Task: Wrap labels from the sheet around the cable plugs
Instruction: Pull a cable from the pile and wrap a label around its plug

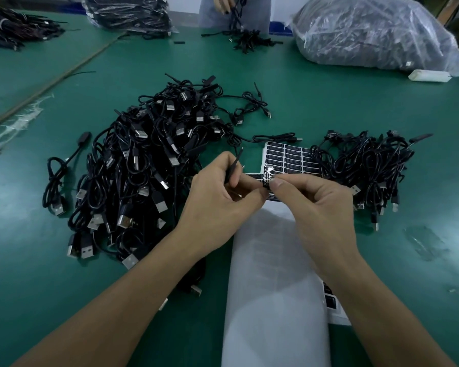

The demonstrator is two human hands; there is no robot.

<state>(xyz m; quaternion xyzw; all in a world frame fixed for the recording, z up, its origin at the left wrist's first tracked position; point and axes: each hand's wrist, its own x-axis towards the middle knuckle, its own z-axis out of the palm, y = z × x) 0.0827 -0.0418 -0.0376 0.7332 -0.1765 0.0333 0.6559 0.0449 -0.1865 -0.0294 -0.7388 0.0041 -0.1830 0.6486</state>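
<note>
right now the left hand (217,192) pinches a thin cable plug (238,160) and the right hand (313,202) pinches the label (267,178) folding round it, just over the label sheet (289,157) on the worktop (37,287); each grip should squeeze firmly, keeping edges square and the flap flat

your forearms reach in from below — left hand (223,194) curled round a cable plug (253,177), right hand (313,205) pinching its label (268,178) between thumb and forefinger.
</note>
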